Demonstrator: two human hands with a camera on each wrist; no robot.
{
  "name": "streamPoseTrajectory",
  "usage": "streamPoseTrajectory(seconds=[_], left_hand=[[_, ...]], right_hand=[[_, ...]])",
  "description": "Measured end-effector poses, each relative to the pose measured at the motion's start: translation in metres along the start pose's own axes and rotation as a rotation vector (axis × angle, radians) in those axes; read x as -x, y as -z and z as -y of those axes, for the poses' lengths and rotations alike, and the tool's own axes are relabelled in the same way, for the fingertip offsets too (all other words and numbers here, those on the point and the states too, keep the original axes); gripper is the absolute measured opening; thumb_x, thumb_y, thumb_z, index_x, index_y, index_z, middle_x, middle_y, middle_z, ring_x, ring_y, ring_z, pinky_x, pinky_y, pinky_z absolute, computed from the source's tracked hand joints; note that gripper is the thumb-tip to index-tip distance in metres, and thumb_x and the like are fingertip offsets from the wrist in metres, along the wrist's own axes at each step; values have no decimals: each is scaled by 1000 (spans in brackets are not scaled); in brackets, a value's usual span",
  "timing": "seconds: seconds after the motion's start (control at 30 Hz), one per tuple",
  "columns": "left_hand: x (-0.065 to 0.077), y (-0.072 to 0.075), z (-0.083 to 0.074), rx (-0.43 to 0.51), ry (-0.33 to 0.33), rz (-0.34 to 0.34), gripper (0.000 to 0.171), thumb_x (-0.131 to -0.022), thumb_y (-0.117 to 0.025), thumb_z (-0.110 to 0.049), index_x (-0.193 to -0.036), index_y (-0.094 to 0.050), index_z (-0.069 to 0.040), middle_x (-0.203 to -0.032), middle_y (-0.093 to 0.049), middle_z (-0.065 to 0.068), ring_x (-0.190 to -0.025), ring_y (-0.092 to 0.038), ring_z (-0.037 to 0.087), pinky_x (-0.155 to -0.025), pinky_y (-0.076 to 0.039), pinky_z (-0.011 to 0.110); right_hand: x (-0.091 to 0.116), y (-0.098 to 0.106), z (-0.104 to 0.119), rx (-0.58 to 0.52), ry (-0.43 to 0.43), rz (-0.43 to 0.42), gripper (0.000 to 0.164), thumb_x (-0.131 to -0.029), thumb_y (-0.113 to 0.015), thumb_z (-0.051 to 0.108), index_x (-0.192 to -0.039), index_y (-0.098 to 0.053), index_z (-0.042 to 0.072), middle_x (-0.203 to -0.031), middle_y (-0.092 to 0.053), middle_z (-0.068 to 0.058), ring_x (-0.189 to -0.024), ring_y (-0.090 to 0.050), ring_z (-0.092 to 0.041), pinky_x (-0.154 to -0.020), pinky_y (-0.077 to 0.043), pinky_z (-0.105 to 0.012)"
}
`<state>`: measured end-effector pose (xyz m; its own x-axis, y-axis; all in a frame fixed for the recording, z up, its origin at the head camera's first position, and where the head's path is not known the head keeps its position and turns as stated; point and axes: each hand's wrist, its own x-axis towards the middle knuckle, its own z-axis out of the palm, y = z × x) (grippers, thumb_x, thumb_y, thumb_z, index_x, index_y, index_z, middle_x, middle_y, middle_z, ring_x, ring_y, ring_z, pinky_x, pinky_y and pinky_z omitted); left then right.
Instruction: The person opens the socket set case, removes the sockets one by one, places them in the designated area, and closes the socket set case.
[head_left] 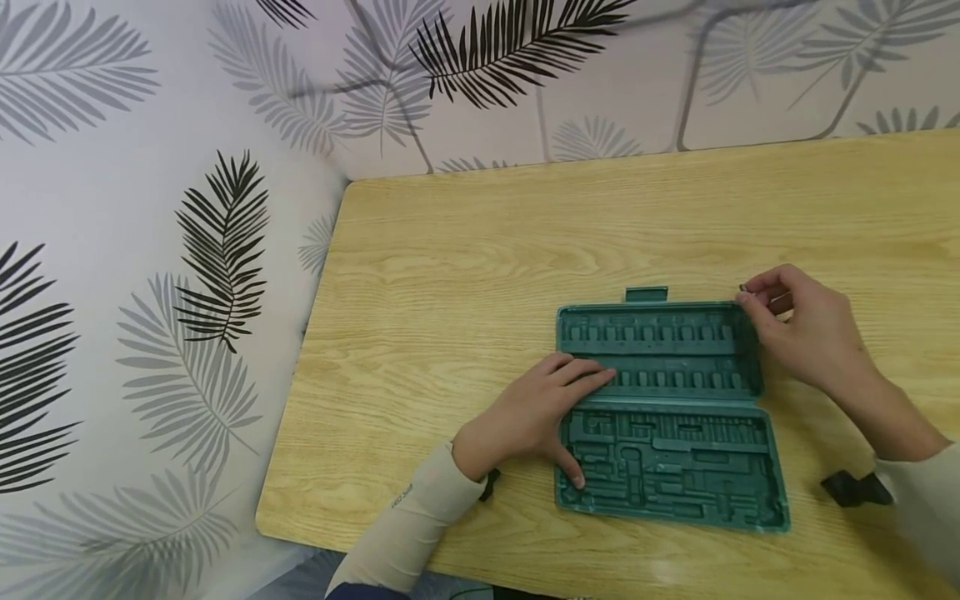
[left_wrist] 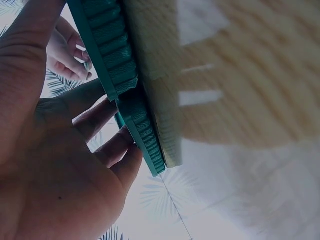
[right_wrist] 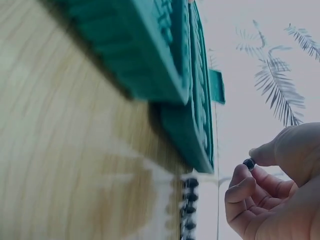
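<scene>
A green plastic tool case (head_left: 720, 475) lies unfolded on the table, its moulded slots facing up. My left hand (head_left: 536, 408) rests across its left edge, fingers extended over the upper half and thumb on the lower half. In the left wrist view, the fingers (left_wrist: 132, 160) touch the case's side. Above the case's upper right corner, my right hand (head_left: 813, 333) pinches a small dark socket (right_wrist: 249, 163) between thumb and fingertips. The socket is tiny in the head view, and its exact size cannot be told.
Several dark, shiny small pieces (right_wrist: 189, 205) stand in a row on the table beyond the case in the right wrist view. A latch flap (head_left: 647, 294) sticks out from the case's far edge. The wood-grain table (head_left: 450, 275) meets a leaf-patterned wall behind.
</scene>
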<state>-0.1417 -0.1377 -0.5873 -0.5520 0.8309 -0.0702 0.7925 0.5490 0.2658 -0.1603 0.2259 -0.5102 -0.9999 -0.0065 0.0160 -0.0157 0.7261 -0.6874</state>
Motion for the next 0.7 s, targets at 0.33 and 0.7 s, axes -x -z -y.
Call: streamPoseTrajectory(seconds=[0.33, 0.7], left_hand=[[1, 0, 0, -10, 1, -5, 157, -48, -75, -103, -176, -24, -29, -172, -43, -3, -149, -46, 20, -127, -42, 39], [0, -4, 1, -23, 3, -2, 158, -47, -71, -106, -177, -23, -30, -172, -43, -4, -150, -45, 20, -128, -42, 39]], right_hand=[[10, 13, -20, 94, -31, -13, 23, -109, -63, 15, -116, -66, -6, -102, -70, -28, -79, -64, -19, -54, -42, -20], [15, 27, -32, 119, -75, -47, 29, -111, -60, 15, -121, -63, -11, -104, -68, -34, -91, -68, -52, -52, -39, -21]])
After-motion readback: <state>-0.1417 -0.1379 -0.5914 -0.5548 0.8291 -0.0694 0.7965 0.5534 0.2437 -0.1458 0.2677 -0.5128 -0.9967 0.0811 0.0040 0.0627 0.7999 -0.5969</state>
